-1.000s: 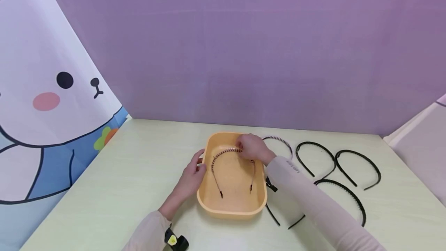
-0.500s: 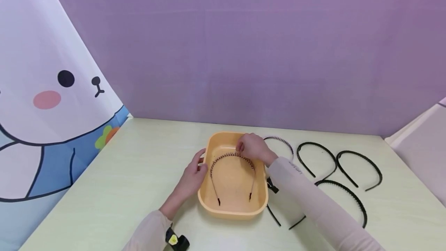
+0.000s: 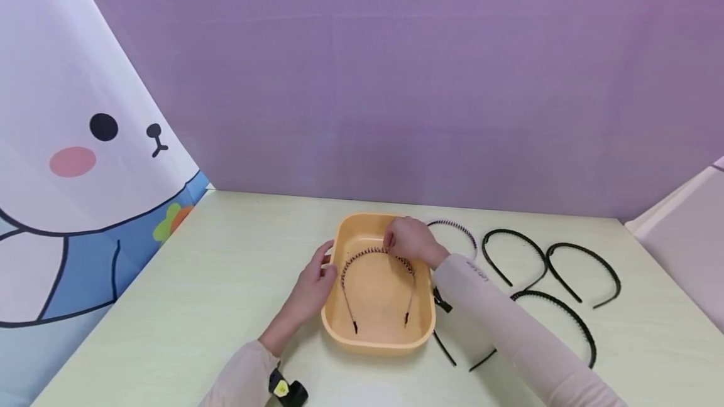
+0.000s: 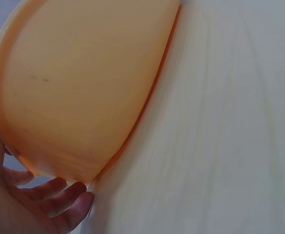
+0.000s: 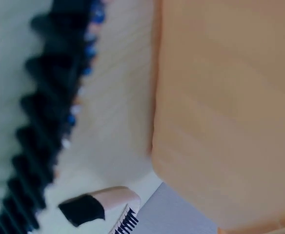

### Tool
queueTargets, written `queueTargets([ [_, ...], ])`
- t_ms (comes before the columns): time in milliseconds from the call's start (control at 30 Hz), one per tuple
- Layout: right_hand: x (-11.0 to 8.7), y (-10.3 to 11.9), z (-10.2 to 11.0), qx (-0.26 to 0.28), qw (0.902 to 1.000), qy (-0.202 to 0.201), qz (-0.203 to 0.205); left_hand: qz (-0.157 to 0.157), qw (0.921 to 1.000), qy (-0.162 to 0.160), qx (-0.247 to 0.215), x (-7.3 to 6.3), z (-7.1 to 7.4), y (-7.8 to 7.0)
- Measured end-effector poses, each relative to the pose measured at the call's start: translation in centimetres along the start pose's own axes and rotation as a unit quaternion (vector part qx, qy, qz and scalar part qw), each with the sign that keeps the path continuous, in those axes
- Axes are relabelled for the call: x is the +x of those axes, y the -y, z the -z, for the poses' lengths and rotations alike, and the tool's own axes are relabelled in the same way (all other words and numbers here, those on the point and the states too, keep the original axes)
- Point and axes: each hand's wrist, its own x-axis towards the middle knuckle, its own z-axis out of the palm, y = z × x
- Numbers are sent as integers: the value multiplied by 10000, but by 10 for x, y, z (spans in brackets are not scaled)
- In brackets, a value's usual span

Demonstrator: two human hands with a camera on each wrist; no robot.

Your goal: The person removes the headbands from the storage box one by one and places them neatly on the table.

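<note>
A yellow-orange plastic basin (image 3: 376, 347) stands on the table. Inside it lies a thin, pinkish headband (image 3: 346, 269) with dark zigzag teeth, its two black-tipped ends toward me. My right hand (image 3: 411, 240) reaches over the basin's right side and pinches the top of that headband; the contact is partly hidden by the fingers. At the basin's left wall, my left hand (image 3: 310, 284) holds it, thumb near the rim. The left wrist view shows the fingers (image 4: 59, 202) touching the basin's outer wall (image 4: 84, 87). The right hand is out of its own wrist view.
Right of the basin lie several headbands: a pinkish one (image 3: 452, 225), a black one (image 3: 511, 234), another black one (image 3: 591, 256) and a toothed black one (image 3: 565, 309) partly behind my right sleeve (image 3: 509, 325). Beyond the table rises a purple backdrop (image 3: 396, 93).
The headband in the basin has come down and toward me, and now lies flatter, with its ends lower. My right hand has barely moved. The left hand stays on the basin.
</note>
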Motion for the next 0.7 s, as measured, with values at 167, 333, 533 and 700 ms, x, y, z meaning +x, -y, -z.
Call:
queueTargets([
  [167,0,1,0,-152,9999,81,4,-21,10000,2,13,1,0,1],
  [333,1,1,-1,-279,9995,83,107,-8,10000,-24,-24,1,1,1],
  [533,4,-1,1,-91,9997,120,214,-59,10000,-31,-2,0,1,2],
  [700,4,-3,3,303,9985,33,445,-68,10000,-19,27,-1,1,2],
])
